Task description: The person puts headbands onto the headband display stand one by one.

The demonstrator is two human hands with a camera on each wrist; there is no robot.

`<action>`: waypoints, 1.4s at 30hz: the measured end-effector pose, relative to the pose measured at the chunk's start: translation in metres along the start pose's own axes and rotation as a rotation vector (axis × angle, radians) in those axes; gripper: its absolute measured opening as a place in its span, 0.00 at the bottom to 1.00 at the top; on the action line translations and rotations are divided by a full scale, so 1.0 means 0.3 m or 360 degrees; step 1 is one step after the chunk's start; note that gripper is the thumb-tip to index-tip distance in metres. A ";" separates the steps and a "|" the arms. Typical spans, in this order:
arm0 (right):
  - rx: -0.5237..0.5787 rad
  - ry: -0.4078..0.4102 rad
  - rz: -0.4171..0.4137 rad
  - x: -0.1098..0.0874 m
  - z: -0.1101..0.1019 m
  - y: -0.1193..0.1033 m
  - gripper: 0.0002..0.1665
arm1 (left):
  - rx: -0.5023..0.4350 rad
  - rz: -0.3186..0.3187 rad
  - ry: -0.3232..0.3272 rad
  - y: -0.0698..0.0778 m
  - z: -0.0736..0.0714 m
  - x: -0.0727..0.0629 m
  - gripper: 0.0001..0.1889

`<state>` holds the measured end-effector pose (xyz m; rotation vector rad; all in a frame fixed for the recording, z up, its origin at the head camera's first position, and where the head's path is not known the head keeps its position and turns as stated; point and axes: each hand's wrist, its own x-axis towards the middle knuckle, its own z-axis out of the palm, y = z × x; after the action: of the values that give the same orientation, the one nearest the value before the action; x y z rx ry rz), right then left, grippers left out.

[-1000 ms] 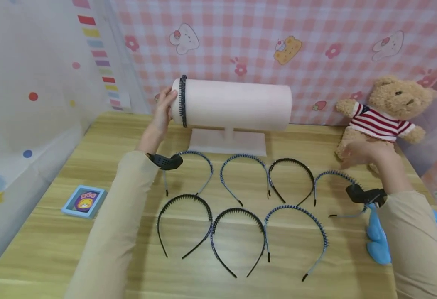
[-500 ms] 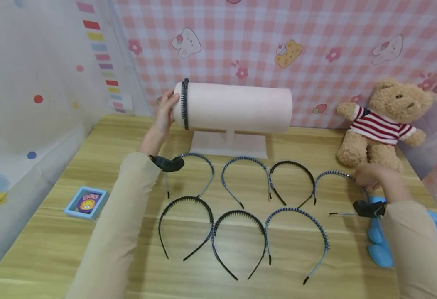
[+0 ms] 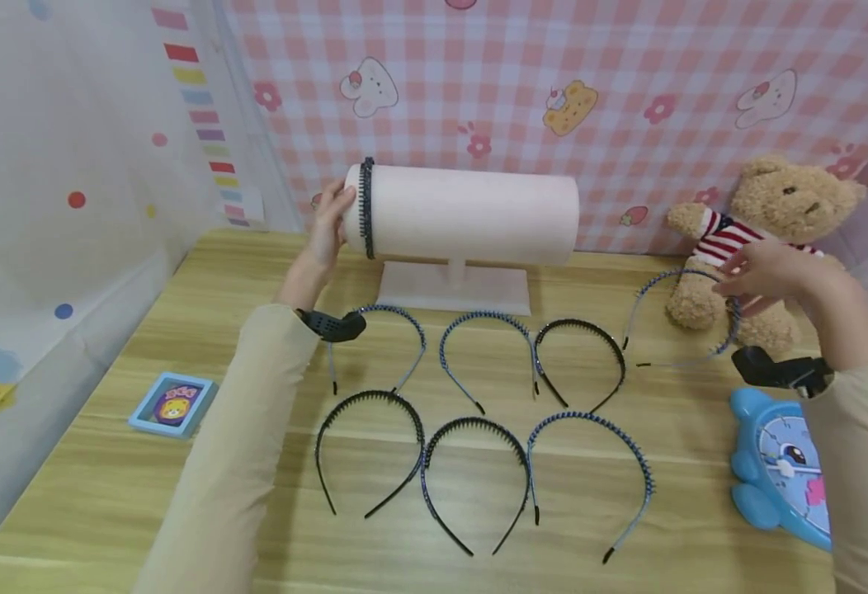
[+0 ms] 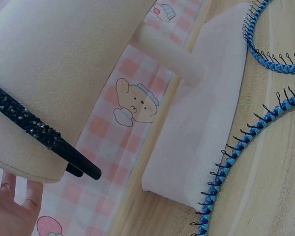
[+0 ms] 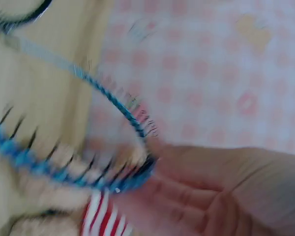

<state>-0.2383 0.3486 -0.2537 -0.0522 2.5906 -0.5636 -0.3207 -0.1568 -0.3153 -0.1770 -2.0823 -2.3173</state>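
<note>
My left hand point(image 3: 327, 227) holds the left end of a padded pale roll on a stand point(image 3: 471, 214), a headband display. Close to that hand, a black sparkly toothed headband point(image 4: 27, 118) sits around the roll, its dark tips hanging below. My right hand point(image 3: 771, 272) pinches a blue toothed headband point(image 5: 64, 179) at its curved top, thumb on one side and fingers on the other. In the head view this headband is lifted in front of the teddy bear point(image 3: 798, 198), its two ends pointing left.
More headbands lie in two rows: blue ones point(image 3: 484, 314) and black ones point(image 3: 367, 394). A blue clock point(image 3: 764, 495) stands at right, partly behind the right sleeve. At left lies a small blue frame point(image 3: 174, 404). A pink checked cloth point(image 3: 434, 99) hangs behind the wooden table point(image 3: 107, 511).
My right hand reached down to the rightmost blue headband in the back row, took hold of it and raised it toward the bear. My left hand stays at the roll's end.
</note>
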 end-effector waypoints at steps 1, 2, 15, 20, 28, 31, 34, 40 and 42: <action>0.0034 0.0077 -0.0022 0.003 0.000 -0.026 0.30 | 0.0000 -0.0002 0.0001 0.000 -0.001 0.001 0.28; 0.0055 0.0148 -0.0044 0.006 0.001 -0.053 0.32 | 0.0003 -0.0003 0.0001 0.000 -0.003 0.001 0.28; 0.0624 0.0662 -0.0254 0.053 0.049 -0.371 0.37 | 0.0044 0.0001 -0.0012 -0.004 -0.005 0.006 0.29; 0.0940 0.0707 -0.0302 0.084 0.070 -0.451 0.35 | 0.0047 0.0000 -0.0013 -0.004 -0.006 0.003 0.29; 0.0904 0.0889 -0.0365 0.128 0.112 -0.499 0.32 | 0.0050 0.0019 -0.0026 -0.009 -0.002 0.002 0.29; 0.0643 0.1021 -0.0355 0.140 0.126 -0.501 0.34 | 0.0047 0.0024 -0.0026 -0.008 -0.001 0.002 0.29; 0.0399 0.1067 -0.0451 0.152 0.133 -0.490 0.37 | 0.0045 0.0021 -0.0026 -0.007 -0.002 0.002 0.30; 0.0146 0.0897 -0.0828 0.183 0.137 -0.439 0.34 | 0.0057 0.0018 -0.0011 -0.005 -0.005 0.002 0.29; 0.0075 0.0834 -0.0890 0.191 0.134 -0.425 0.38 | 0.0064 0.0022 -0.0019 -0.005 -0.005 0.002 0.29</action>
<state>-0.2780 0.2089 -0.2607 -0.7181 3.0692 -0.9368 -0.3215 -0.1582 -0.3168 -0.2041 -2.1240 -2.2700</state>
